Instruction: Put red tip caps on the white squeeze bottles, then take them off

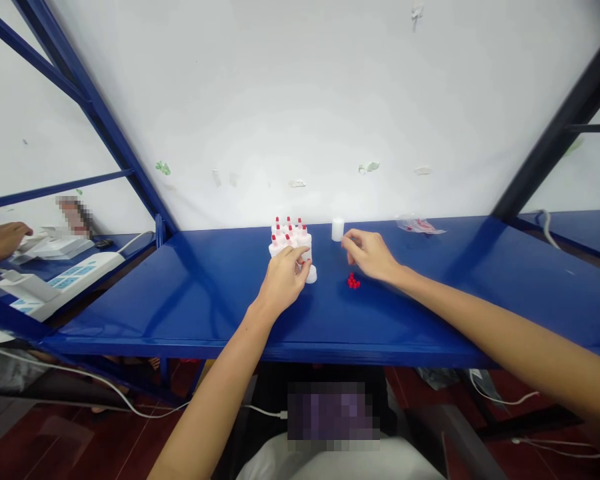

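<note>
Wall (300, 107), pale and scuffed in places, rises behind a glossy blue table (220, 313) that spans most of the view. Blue metal posts (107, 133) slant up at the left, and beyond them a long white power strip (80, 273) lies at an angle near another person's hand (3, 243).

The right hand (373, 255) hovers over the table with its fingers curled toward the thumb; whether anything is pinched between them I cannot tell. The left hand (283, 279) is bent in front of the white bottles (291, 239), its thumb and forefinger curled close to a small red bit (309, 261); whether it grasps or only touches this, I cannot tell.

The bottles are packed in a tight group, left of the table's middle and toward the wall. They stand upright, long axes vertical, their red tips (289, 220) pointing up; the hand hides part of the nearest ones.

A clear plastic bag (420, 225) with red inside lies flat near the wall, beyond the right hand. A white cylinder (338, 229) stands upright just beside that hand's fingers, its axis vertical. A rounded white piece (311, 274) sits by the left thumb. Smallest are loose red pieces (353, 281), heaped below the right hand.
</note>
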The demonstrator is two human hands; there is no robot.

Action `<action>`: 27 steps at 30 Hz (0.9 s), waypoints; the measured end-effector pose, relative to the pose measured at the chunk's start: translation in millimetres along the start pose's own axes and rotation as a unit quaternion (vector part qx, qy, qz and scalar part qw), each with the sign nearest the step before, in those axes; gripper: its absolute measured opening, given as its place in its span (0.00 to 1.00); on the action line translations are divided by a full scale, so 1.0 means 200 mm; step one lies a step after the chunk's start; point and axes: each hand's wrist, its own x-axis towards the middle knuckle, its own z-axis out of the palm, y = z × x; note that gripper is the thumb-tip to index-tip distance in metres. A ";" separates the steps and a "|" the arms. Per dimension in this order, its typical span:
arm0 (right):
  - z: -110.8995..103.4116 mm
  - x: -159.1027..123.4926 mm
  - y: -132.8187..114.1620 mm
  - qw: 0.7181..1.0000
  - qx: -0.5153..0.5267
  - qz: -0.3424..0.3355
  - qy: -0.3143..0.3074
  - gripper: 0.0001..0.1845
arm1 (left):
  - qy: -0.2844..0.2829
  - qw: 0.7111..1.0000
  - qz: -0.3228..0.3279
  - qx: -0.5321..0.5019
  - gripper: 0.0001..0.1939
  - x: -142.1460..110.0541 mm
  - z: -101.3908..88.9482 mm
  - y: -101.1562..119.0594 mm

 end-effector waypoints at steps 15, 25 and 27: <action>0.05 -0.10 -0.18 0.954 0.182 -0.151 -0.185 0.09 | 0.090 0.973 0.145 -0.155 0.06 -0.03 0.06 0.17; 0.06 -0.10 -0.15 0.943 0.237 -0.106 -0.210 0.10 | 0.081 0.976 0.134 -0.151 0.05 -0.02 0.06 0.17; 0.06 -0.10 -0.15 0.948 0.219 -0.112 -0.202 0.09 | 0.080 0.977 0.132 -0.144 0.06 -0.02 0.06 0.17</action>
